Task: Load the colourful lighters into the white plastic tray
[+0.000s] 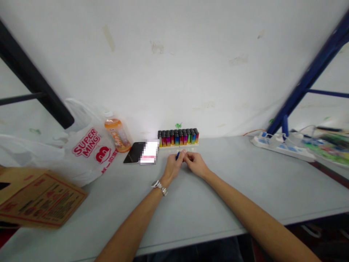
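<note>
Both hands meet above the grey table, just in front of a rack of lighters (178, 138). My left hand (173, 166), with a metal watch (159, 187) on its wrist, is closed around a small dark blue object (178, 155). Only a bit of that object shows, about as wide as a lighter; the rest is hidden by the fingers. My right hand (196, 164) is closed too, its fingertips pinched together against the left fingers. Whatever it grips there is too small to make out. The lighters stand upright in rows, rainbow-coloured with black tops.
Left of the lighters lie a black tablet-like device (133, 153) and a blurred-out white item (148, 152). Farther left stand an orange drink bottle (117, 134), a white plastic bag (89, 153) and a cardboard box (43, 200). A power strip (280, 147) lies at the right.
</note>
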Demonstrator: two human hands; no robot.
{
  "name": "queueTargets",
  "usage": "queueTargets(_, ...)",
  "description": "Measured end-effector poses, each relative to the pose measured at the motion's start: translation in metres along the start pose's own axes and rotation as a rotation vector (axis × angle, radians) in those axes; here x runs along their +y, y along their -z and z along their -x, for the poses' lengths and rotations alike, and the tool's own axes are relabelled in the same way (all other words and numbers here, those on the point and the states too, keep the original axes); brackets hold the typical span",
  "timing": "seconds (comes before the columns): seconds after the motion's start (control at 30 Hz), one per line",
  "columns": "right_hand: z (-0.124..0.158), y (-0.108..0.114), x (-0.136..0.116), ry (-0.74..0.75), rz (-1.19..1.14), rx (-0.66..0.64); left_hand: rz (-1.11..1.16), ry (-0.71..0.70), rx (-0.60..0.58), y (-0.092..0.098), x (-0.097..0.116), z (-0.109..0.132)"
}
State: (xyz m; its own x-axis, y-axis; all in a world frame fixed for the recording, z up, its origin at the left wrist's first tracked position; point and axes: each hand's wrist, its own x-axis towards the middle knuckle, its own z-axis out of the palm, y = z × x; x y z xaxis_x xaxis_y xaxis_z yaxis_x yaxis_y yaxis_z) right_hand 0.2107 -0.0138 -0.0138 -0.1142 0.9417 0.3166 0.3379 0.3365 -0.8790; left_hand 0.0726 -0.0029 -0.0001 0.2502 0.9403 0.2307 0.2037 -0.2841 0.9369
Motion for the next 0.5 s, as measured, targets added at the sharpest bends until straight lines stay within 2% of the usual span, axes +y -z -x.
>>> queueTargets(0.1,-0.0003,-0.0002,0.0012,0.001,0.012,-0.005,0.016,0.011,-0.01,-0.0002,-0.0019,-0.0001)
queueTargets(0.3,-0.0012,-0.0014,0.0036,0.0,0.039,0.015,-0.104,0.061,0.089,-0.0035,-0.0023,-0.0046)
queueTargets(0.5,-0.0012,-0.001,0.0025,-0.001,0.051,0.004,-0.117,0.068,0.101,-0.0041,-0.0028,-0.0065)
